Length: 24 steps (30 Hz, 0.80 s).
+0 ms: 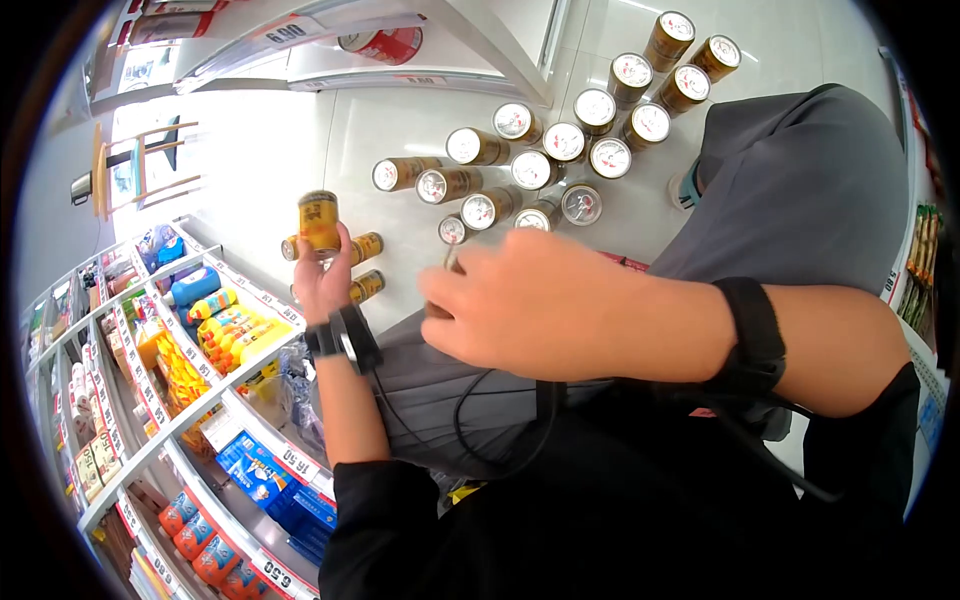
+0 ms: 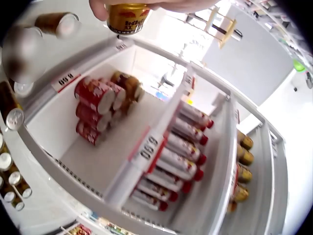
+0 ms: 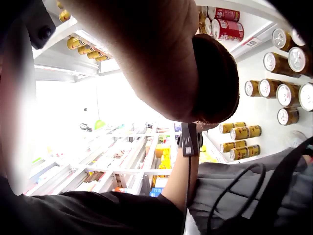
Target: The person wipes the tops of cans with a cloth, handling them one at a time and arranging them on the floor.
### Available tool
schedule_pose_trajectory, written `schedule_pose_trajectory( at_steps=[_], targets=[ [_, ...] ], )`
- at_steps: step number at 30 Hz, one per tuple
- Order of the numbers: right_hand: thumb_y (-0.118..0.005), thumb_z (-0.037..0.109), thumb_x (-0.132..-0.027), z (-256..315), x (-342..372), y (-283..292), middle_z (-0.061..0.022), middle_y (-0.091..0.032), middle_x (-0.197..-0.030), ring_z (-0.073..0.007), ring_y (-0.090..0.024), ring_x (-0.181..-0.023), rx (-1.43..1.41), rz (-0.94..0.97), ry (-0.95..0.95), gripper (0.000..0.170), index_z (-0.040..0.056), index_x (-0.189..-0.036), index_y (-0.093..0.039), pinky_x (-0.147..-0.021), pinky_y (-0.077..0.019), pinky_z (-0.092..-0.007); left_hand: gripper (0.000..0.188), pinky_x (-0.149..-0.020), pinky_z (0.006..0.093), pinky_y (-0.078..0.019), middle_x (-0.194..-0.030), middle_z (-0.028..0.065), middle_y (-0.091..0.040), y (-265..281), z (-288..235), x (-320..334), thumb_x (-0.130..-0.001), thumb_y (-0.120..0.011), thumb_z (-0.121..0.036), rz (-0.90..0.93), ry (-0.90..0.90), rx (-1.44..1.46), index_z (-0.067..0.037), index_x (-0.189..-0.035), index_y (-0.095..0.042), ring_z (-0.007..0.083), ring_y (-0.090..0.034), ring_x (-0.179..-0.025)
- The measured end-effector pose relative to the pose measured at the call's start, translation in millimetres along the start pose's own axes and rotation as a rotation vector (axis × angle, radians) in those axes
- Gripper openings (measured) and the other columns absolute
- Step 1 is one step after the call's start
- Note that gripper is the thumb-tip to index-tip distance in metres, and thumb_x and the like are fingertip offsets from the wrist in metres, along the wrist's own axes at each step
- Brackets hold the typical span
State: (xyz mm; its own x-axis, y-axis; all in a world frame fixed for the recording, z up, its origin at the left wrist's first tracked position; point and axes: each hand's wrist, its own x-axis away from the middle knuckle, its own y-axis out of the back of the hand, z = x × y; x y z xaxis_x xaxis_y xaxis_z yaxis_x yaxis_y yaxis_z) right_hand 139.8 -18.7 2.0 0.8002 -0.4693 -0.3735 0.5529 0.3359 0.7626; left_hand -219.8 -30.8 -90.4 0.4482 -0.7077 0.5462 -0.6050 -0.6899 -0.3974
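Note:
My left hand grips a gold Red Bull can upright by its lower part, above several gold cans lying on the floor. In the left wrist view the can's label shows under the fingers. My right hand has curled fingers and hovers in front of the standing cans. At its fingers in the right wrist view is a dark brown, round-edged thing, can-like in shape, mostly in shadow. Several brown-gold cans with silver tops stand grouped on the floor, some stacked.
A white shelf unit holds red cans, red-capped bottles and gold cans. Left of me are shelves of packaged goods with price strips. My bent knee is beside the standing cans. A cable hangs across my lap.

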Motion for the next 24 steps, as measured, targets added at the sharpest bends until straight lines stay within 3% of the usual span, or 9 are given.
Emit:
schedule_pose_trajectory(
  at_steps=[4,6,8,9,12,14,18,22,24],
  targets=[
    [-0.066,0.015,-0.078,-17.3,-19.3,30.3,-0.009,-0.062,-0.088,-0.0247,-0.068,-0.073,0.047,-0.111,-0.197,0.013,0.0071,-0.089,-0.066,-0.062,-0.0537,-0.0367,0.053,-0.111,0.0543,-0.0399,-0.139,0.0243,-0.038,-64.9,24.1,74.1,-0.099,-0.055,-0.017,0.103,0.258,0.623,0.007,-0.138,-0.028,0.0411,-0.037,-0.133],
    [-0.067,0.015,-0.079,-34.0,-23.1,34.7,-0.0095,-0.062,-0.09,-0.0271,-0.067,-0.071,0.018,-0.198,-0.21,0.014,0.0083,-0.09,-0.065,-0.063,-0.053,-0.0374,0.05,-0.114,0.0547,-0.0362,-0.14,0.0272,-0.036,-81.7,42.3,95.6,-0.096,-0.06,-0.014,0.251,0.419,0.828,0.0,-0.139,-0.038,0.0438,-0.037,-0.132],
    [-0.068,0.019,-0.081,-43.2,-25.9,37.8,-0.0085,-0.06,-0.093,-0.0291,-0.065,-0.071,-0.159,-0.339,-0.388,0.014,0.0092,-0.091,-0.065,-0.064,-0.0521,-0.0382,0.055,-0.116,0.0491,-0.0334,-0.143,0.0245,-0.035,-92.3,62.9,104.3,-0.097,-0.059,-0.015,0.361,0.425,0.766,0.005,-0.141,-0.033,0.0392,-0.035,-0.132],
    [-0.065,0.013,-0.09,-33.2,-31.2,55.6,-0.0106,-0.061,-0.08,-0.024,-0.057,-0.077,-0.141,-0.308,-0.294,0.014,0.0,-0.094,-0.062,-0.071,-0.0459,-0.0336,0.054,-0.116,0.0494,-0.0332,-0.143,0.0245,-0.035,-95.5,69.9,107.7,-0.098,-0.058,-0.016,0.416,0.428,0.712,0.005,-0.141,-0.033,0.0395,-0.034,-0.132],
    [-0.065,0.013,-0.09,-33.8,-29.8,40.6,-0.0124,-0.062,-0.086,-0.0234,-0.056,-0.081,-0.368,-0.464,-0.443,0.014,-0.0003,-0.094,-0.061,-0.074,-0.0453,-0.0349,0.046,-0.116,0.0544,-0.0316,-0.146,0.0227,-0.038,-103.6,82.3,117.3,-0.101,-0.053,-0.022,0.427,0.519,0.756,-0.004,-0.14,-0.039,0.0447,-0.036,-0.135],
    [-0.064,0.012,-0.09,-56.2,-22.8,13.0,-0.0134,-0.061,-0.088,-0.0234,-0.057,-0.079,-0.333,-0.478,-0.32,0.014,-0.0006,-0.094,-0.061,-0.073,-0.0458,-0.0337,0.052,-0.115,0.0544,-0.0324,-0.144,0.0229,-0.04,-102.4,87.6,123.6,-0.099,-0.056,-0.023,0.668,0.561,0.587,-0.003,-0.142,-0.035,0.0429,-0.042,-0.132],
    [-0.066,0.012,-0.087,-47.3,-18.3,-0.8,-0.0091,-0.053,-0.093,-0.0235,-0.056,-0.082,-0.226,-0.408,-0.29,0.015,0.0046,-0.098,-0.06,-0.074,-0.0451,-0.0309,0.06,-0.111,0.0496,-0.0395,-0.14,0.0184,-0.045,-93.8,89.6,128.5,-0.092,-0.063,-0.012,0.819,0.407,0.073,-0.003,-0.142,-0.032,0.0329,-0.048,-0.13],
    [-0.069,0.014,-0.086,-37.7,-10.8,-21.4,-0.0088,-0.052,-0.097,-0.0227,-0.056,-0.085,-0.299,-0.281,-0.358,0.016,0.0055,-0.097,-0.06,-0.076,-0.0445,-0.0301,0.069,-0.107,0.0435,-0.0434,-0.137,0.0145,-0.048,-90.0,89.2,136.4,-0.084,-0.067,0.004,0.701,0.415,-0.096,-0.004,-0.142,-0.03,0.0262,-0.047,-0.131],
    [-0.071,0.014,-0.084,-36.6,-7.0,-27.1,-0.0108,-0.051,-0.096,-0.0253,-0.058,-0.083,-0.374,-0.338,-0.304,0.018,0.0074,-0.097,-0.06,-0.075,-0.0466,-0.0316,0.059,-0.108,0.0437,-0.0416,-0.139,0.0138,-0.047,-84.2,90.8,137.8,-0.092,-0.063,-0.01,0.751,0.3,-0.173,-0.003,-0.142,-0.032,0.0257,-0.046,-0.132]
  ],
)
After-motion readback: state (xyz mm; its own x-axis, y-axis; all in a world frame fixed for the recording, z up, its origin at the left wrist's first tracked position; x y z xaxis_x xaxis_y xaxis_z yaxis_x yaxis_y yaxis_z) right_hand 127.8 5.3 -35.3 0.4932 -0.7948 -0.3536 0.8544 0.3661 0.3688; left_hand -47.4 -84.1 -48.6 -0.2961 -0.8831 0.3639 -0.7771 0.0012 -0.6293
